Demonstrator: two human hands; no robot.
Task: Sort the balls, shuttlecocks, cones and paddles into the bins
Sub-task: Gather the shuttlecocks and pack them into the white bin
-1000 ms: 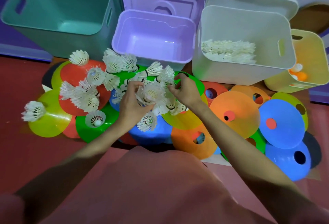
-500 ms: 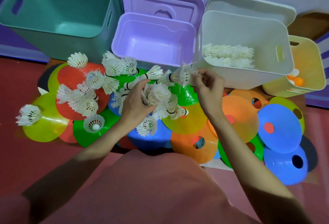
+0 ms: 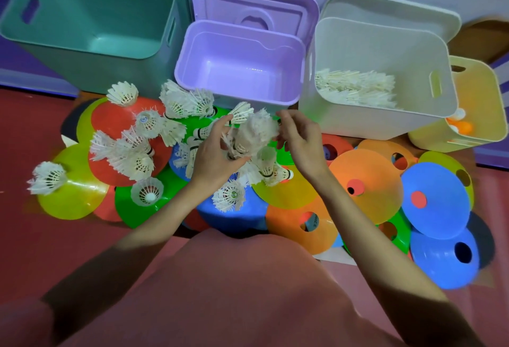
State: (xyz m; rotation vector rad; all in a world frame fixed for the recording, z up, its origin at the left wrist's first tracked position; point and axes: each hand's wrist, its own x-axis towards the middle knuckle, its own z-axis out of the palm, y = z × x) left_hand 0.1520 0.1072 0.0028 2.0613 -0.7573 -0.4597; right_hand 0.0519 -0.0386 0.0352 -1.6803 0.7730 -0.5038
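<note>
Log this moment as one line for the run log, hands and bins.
left hand grips stacked shuttlecocks | right hand open beside stack | white bin holds shuttlecocks | purple bin empty

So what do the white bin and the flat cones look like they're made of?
White bin: seemingly moulded plastic, matte, with smooth rounded walls and a cut-out handle. Flat cones: probably thin, flexible plastic, slightly glossy; the yellow ones look translucent.

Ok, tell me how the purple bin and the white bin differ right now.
The purple bin holds nothing visible; the white bin has a layer of white shuttlecocks at its bottom. The purple bin looks smaller and shallower than the white bin, which also shows a handle slot in its side. Both stand open with a matching lid propped behind.
</note>
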